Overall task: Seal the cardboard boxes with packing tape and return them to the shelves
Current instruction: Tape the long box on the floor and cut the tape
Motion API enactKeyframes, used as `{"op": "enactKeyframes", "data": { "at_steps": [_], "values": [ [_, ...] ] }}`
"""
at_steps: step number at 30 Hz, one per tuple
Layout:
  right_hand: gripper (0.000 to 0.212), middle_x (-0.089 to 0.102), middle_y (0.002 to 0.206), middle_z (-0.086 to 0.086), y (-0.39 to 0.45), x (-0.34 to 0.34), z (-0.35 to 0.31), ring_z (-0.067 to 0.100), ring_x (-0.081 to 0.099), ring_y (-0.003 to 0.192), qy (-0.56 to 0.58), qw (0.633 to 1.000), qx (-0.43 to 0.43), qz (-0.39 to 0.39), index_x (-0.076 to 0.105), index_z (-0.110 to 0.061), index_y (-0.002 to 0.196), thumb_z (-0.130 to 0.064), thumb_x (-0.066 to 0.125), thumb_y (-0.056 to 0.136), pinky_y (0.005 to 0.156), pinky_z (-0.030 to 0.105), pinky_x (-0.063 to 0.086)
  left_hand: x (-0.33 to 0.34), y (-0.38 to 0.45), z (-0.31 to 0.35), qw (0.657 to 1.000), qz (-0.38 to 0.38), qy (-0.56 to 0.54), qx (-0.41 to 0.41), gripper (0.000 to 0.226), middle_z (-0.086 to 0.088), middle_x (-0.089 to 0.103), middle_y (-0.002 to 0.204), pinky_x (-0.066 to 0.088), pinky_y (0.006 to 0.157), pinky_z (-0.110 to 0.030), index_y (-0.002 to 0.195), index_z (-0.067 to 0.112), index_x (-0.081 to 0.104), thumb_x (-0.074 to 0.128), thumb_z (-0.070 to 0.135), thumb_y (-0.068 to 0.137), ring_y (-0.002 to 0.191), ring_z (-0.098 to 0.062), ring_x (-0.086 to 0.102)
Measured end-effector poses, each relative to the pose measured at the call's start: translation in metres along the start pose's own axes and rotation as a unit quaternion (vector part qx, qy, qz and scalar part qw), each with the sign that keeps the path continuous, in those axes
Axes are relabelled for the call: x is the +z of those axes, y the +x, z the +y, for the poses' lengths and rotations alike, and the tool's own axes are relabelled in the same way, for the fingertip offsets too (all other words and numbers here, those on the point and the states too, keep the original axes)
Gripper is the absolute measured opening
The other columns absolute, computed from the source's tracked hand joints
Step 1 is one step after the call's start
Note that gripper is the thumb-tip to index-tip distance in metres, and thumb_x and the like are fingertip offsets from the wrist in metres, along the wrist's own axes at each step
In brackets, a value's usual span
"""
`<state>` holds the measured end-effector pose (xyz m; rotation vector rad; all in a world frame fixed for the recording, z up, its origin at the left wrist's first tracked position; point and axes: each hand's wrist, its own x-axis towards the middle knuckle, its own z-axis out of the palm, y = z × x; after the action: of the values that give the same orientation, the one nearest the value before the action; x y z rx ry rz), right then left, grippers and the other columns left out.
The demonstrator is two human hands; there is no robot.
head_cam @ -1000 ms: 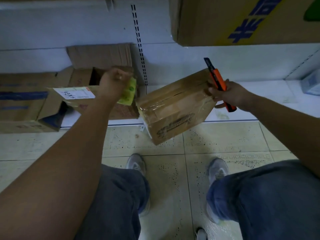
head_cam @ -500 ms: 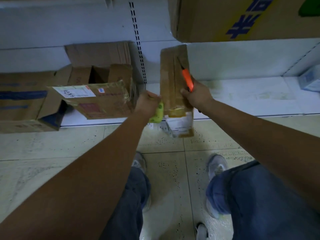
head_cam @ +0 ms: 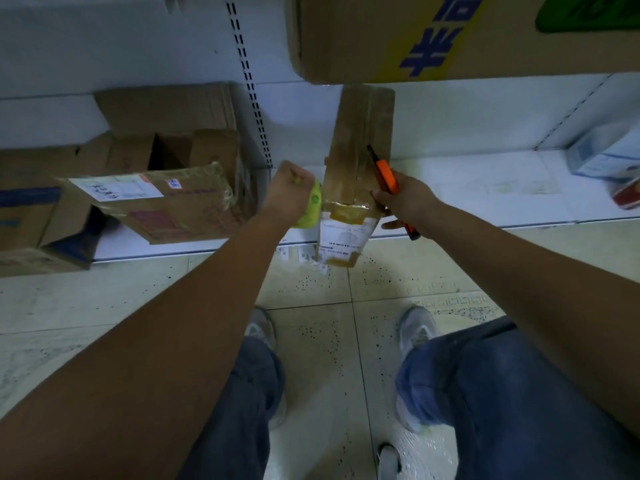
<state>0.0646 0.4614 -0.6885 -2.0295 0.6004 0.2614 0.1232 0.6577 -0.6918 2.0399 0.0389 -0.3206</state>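
Note:
A small taped cardboard box (head_cam: 356,157) stands on end in the air in front of the lowest white shelf (head_cam: 485,199), its white label facing down. My right hand (head_cam: 403,199) grips its right side together with an orange utility knife (head_cam: 386,173), blade end pointing up. My left hand (head_cam: 289,192) holds a yellow-green tape roll (head_cam: 311,211) right against the box's left side. Whether the tape touches the box is hidden by my fist.
A taped box with a white label (head_cam: 156,202) lies tilted on the shelf at left, in front of an open carton (head_cam: 173,147) and a blue-striped one (head_cam: 27,209). A large printed carton (head_cam: 450,32) sits on the upper shelf. Small packages (head_cam: 609,157) lie far right. Tiled floor below.
The box has been turned from lying tilted to standing on end. My left hand came over from the left box with the tape roll and now sits beside the held box.

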Motion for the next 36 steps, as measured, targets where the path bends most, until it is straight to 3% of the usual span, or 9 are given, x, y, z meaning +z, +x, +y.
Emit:
{"op": "enactKeyframes", "data": {
  "at_steps": [5,10,15,19,22,26,29,31,36],
  "values": [
    [0.032,0.064,0.11,0.01,-0.003,0.005,-0.006,0.028,0.064,0.09,-0.12,0.989,-0.042,0.08,0.057,-0.014,0.128,-0.027,0.057,0.099,0.081,0.035,0.054,-0.032,-0.017,0.01,0.987,-0.073,-0.141,-0.033,0.009,-0.022,0.066,0.095,0.059,0.066,-0.045,0.101,0.011,0.047,0.055,0.015,0.101,0.08,-0.039,0.072],
    [0.024,0.057,0.102,0.008,-0.017,-0.001,-0.009,0.021,0.049,0.087,-0.197,0.977,-0.012,0.078,0.061,-0.011,0.118,-0.022,0.056,0.098,0.076,0.026,0.038,-0.053,-0.042,0.032,0.97,-0.137,-0.198,-0.038,0.005,-0.024,0.073,0.096,0.06,0.077,-0.049,0.095,0.009,0.055,0.058,0.009,0.099,0.082,-0.039,0.073],
    [0.03,0.057,0.082,0.01,-0.047,-0.013,-0.027,0.03,0.06,0.082,-0.106,0.973,-0.09,0.184,0.059,-0.006,0.088,-0.035,0.062,0.095,0.064,0.027,0.033,-0.051,-0.072,0.046,0.961,-0.209,-0.179,-0.037,0.021,-0.022,0.074,0.103,0.061,0.074,-0.045,0.107,0.009,0.058,0.053,-0.007,0.095,0.09,-0.04,0.073],
    [0.037,0.055,0.07,0.0,-0.102,-0.01,-0.049,0.01,0.051,0.055,0.054,0.991,-0.119,0.039,0.06,-0.015,0.087,-0.05,0.07,0.087,0.054,0.026,0.044,-0.046,-0.096,0.056,0.963,-0.229,-0.141,-0.009,0.028,-0.021,0.073,0.105,0.063,0.072,-0.042,0.12,0.003,0.055,0.055,-0.008,0.094,0.079,-0.033,0.075],
    [0.025,0.057,0.063,-0.004,-0.124,0.003,-0.042,-0.002,0.046,0.041,0.101,0.987,-0.121,0.042,0.062,-0.017,0.078,-0.034,0.079,0.084,0.047,0.015,0.038,-0.038,-0.114,0.061,0.962,-0.252,-0.106,0.012,0.032,-0.021,0.066,0.118,0.063,0.066,-0.034,0.126,0.0,0.05,0.055,-0.007,0.096,0.071,-0.025,0.075],
    [0.022,0.064,0.075,0.007,-0.117,0.009,-0.035,0.015,0.058,0.062,0.048,0.988,-0.075,0.126,0.065,-0.009,0.078,-0.026,0.077,0.085,0.058,0.027,0.045,-0.03,-0.124,0.059,0.959,-0.259,-0.112,0.03,0.059,-0.013,0.065,0.119,0.063,0.067,-0.036,0.142,0.024,0.028,0.058,0.0,0.097,0.075,-0.021,0.075],
    [0.023,0.064,0.076,0.007,-0.114,0.008,-0.03,0.018,0.058,0.066,0.071,0.984,-0.066,0.148,0.065,-0.01,0.076,-0.027,0.075,0.088,0.059,0.027,0.045,-0.036,-0.115,0.055,0.968,-0.212,0.064,0.119,0.076,-0.011,0.066,0.126,0.058,0.085,-0.033,0.156,0.027,0.023,0.067,0.029,0.094,0.085,-0.016,0.072],
    [0.025,0.059,0.071,0.003,-0.109,-0.006,-0.024,0.017,0.055,0.064,0.089,0.978,-0.044,0.184,0.06,-0.016,0.071,-0.028,0.074,0.089,0.064,0.032,0.049,-0.048,-0.105,0.049,0.95,-0.175,0.186,0.177,0.072,-0.005,0.064,0.125,0.051,0.078,-0.023,0.152,0.031,0.035,0.069,0.041,0.089,0.087,-0.008,0.064],
    [0.024,0.051,0.075,0.006,-0.088,-0.05,0.006,0.015,0.046,0.052,0.224,0.941,0.075,0.242,0.061,-0.011,0.083,-0.03,0.075,0.087,0.053,0.031,0.044,-0.095,-0.056,0.014,0.901,-0.112,0.395,0.138,0.062,-0.004,0.064,0.126,0.05,0.083,-0.032,0.14,0.032,0.05,0.066,0.058,0.086,0.106,-0.022,0.06]
  ]
}}
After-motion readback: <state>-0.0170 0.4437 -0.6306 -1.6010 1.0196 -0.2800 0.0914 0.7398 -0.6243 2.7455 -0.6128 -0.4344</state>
